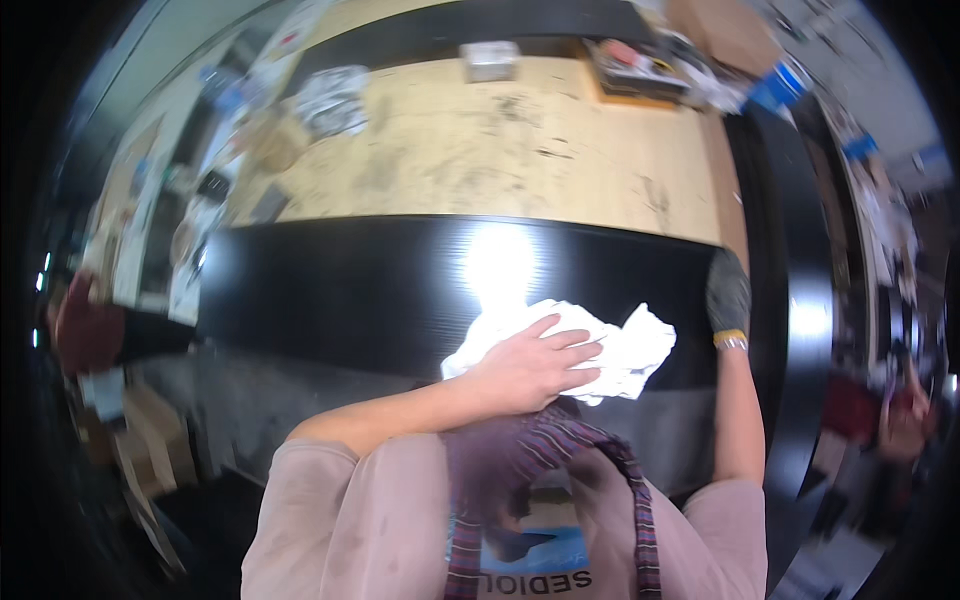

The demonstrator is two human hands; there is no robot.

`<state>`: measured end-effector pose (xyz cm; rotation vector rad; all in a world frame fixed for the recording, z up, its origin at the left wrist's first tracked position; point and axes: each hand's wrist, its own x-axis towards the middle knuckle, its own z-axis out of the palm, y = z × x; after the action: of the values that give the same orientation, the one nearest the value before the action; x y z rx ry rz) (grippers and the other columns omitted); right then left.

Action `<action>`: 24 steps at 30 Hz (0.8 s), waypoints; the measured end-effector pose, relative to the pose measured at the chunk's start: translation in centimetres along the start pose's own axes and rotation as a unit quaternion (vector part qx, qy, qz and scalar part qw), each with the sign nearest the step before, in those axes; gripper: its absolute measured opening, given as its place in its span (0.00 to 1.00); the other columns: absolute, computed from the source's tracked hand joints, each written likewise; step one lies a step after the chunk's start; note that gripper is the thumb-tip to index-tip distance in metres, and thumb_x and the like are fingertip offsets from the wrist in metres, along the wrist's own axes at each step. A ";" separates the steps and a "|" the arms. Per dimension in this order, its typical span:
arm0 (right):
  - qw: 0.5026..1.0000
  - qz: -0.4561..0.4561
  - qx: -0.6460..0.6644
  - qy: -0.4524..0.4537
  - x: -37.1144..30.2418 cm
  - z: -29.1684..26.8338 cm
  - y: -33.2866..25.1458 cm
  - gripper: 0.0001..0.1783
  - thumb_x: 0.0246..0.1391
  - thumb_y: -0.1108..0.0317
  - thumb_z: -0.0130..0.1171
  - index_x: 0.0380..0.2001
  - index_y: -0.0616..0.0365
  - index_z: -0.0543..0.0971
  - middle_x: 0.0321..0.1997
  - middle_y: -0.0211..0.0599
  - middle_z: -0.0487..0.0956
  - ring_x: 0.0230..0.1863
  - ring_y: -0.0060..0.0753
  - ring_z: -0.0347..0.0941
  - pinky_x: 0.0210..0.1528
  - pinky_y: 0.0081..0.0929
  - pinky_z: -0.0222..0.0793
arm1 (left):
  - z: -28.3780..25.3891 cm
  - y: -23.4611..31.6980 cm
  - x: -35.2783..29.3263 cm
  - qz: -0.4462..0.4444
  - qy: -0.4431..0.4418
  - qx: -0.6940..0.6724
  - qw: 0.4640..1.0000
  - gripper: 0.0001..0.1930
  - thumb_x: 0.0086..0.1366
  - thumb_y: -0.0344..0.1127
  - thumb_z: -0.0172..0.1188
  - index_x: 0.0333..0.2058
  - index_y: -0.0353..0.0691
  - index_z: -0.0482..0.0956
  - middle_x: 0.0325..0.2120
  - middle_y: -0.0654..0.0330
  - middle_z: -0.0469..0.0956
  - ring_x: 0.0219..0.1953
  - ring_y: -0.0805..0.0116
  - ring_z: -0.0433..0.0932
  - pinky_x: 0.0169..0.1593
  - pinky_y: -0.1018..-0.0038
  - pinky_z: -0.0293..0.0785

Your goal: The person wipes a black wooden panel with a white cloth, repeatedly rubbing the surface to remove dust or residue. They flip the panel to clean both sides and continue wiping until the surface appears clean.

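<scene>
A long, glossy black panel (330,290) lies across in front of me, with a bright lamp reflection near its middle. A crumpled white cloth (640,345) rests on it, close to my body. My bare left hand (540,368) lies flat on the cloth, fingers spread, pressing it against the panel. At the panel's right end, my right hand (728,295), in a dark grey glove with a yellow cuff, grips the edge. Its fingertips are partly hidden.
Beyond the panel is a pale, dark-smudged work board (450,140). On it are crumpled silvery wrapping (333,100), a small pale block (490,61) and a cluttered tray (635,70). Another black panel (480,25) lies at the far side. Cardboard boxes (155,435) stand lower left.
</scene>
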<state>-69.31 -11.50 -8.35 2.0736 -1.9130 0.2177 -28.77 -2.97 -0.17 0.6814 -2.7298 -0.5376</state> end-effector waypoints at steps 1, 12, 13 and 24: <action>0.999 -0.023 -0.012 0.021 -0.6 0.3 1.0 0.19 0.66 0.71 0.46 0.56 0.63 0.76 0.56 0.56 0.79 0.58 0.56 0.76 0.61 0.46 0.72 | -0.9 -0.4 -2.5 -0.041 0.001 -0.013 0.999 0.31 0.52 0.30 0.64 0.58 0.52 0.77 0.63 0.58 0.72 0.67 0.59 0.69 0.68 0.50 0.64; 0.982 0.158 0.096 -0.039 1.6 -1.6 -0.2 0.25 0.73 0.56 0.42 0.51 0.66 0.80 0.53 0.56 0.80 0.57 0.57 0.75 0.62 0.44 0.69 | -8.2 -6.0 -43.1 -0.749 0.376 0.166 0.520 0.16 0.66 0.38 0.58 0.51 0.44 0.82 0.48 0.49 0.82 0.53 0.45 0.78 0.56 0.58 0.73; 0.976 0.186 0.093 -0.060 2.0 -2.1 -0.9 0.25 0.73 0.56 0.43 0.50 0.66 0.81 0.52 0.56 0.81 0.56 0.57 0.75 0.61 0.45 0.69 | -9.4 -7.2 -47.3 -0.799 0.360 0.183 0.444 0.17 0.68 0.42 0.57 0.53 0.45 0.82 0.49 0.48 0.81 0.54 0.44 0.77 0.56 0.57 0.72; 0.988 0.135 0.067 -0.017 1.7 1.0 3.1 0.20 0.71 0.60 0.45 0.48 0.60 0.82 0.50 0.53 0.81 0.51 0.57 0.77 0.58 0.45 0.71 | -15.6 -13.3 -48.0 -0.828 0.225 0.071 0.509 0.29 0.59 0.56 0.65 0.51 0.40 0.83 0.51 0.45 0.81 0.54 0.45 0.79 0.55 0.55 0.73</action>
<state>-72.36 -13.60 -8.34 1.9008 -2.2560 0.3842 22.74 5.49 -0.08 2.7976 -0.7858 -0.2627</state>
